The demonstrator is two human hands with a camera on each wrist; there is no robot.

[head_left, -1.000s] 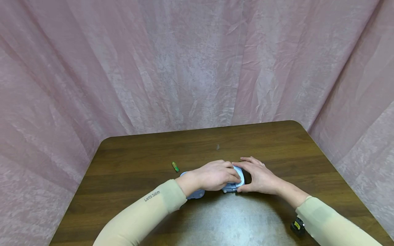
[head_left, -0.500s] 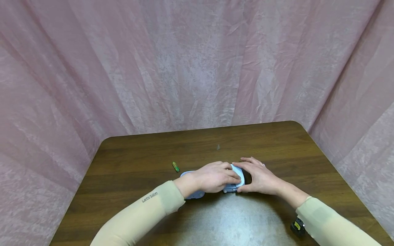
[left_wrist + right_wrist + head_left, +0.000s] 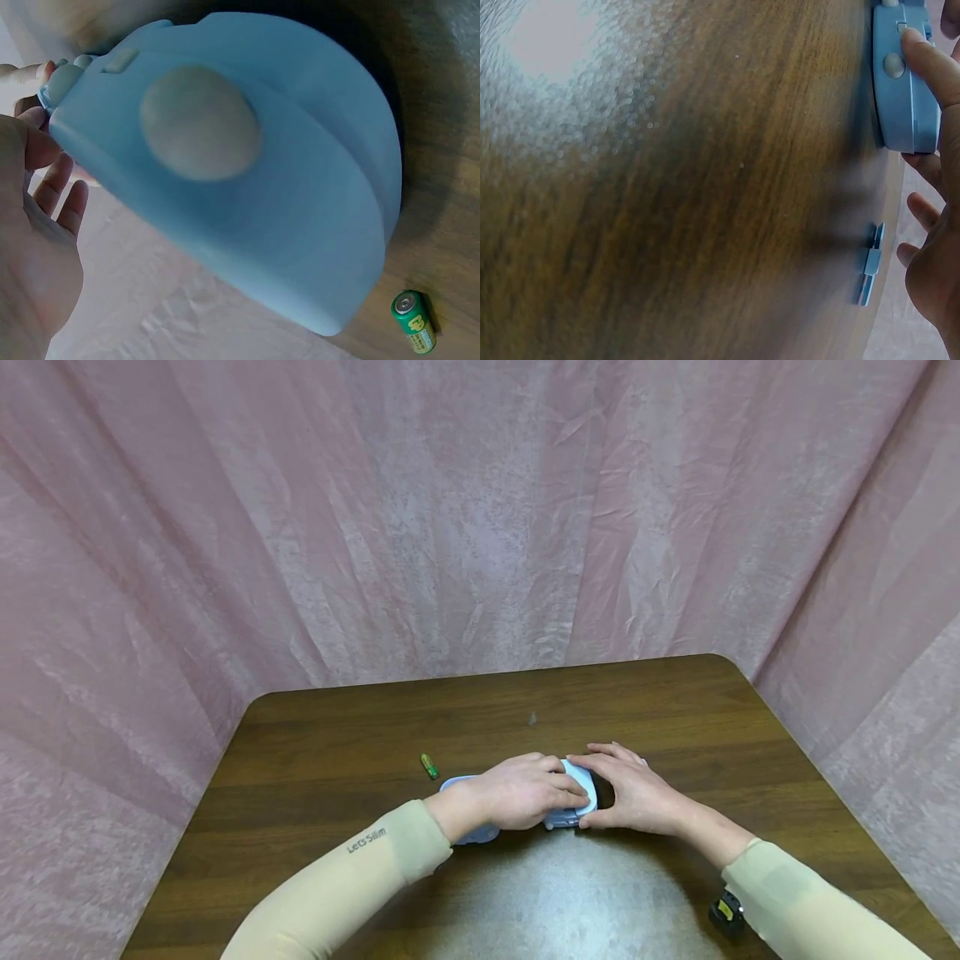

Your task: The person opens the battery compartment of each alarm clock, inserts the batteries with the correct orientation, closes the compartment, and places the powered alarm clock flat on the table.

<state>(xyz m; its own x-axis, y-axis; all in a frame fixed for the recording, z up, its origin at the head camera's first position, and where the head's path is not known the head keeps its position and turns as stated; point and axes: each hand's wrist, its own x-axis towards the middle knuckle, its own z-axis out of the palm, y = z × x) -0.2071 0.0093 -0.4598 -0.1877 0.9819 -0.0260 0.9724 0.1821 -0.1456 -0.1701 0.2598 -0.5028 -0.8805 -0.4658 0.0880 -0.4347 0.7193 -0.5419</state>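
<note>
A light blue plastic device with a rounded body lies on the table, its wide end point(image 3: 480, 835) partly covered by my left wrist. My left hand point(image 3: 528, 792) reaches across it with bent fingers on its right end point(image 3: 582, 781); whatever lies under those fingertips is hidden. Around that right end, my right hand point(image 3: 637, 789) grips with thumb and forefinger. In the right wrist view the thumb point(image 3: 930, 64) presses the device's side near a pale oval spot. The left wrist view shows the body point(image 3: 300, 202) up close with a larger grey oval.
A green battery point(image 3: 430, 767) lies behind the device, left of my left hand. A thin light blue plastic piece point(image 3: 871, 262) rests on the wooden table point(image 3: 337, 735) beyond my right hand. Pink curtains point(image 3: 480, 527) hang behind. A small black unit point(image 3: 726, 910) sits by the right sleeve.
My left wrist and forearm have shifted very slightly, and the left fingers stay on the device. My right hand keeps its grip in the same place.
</note>
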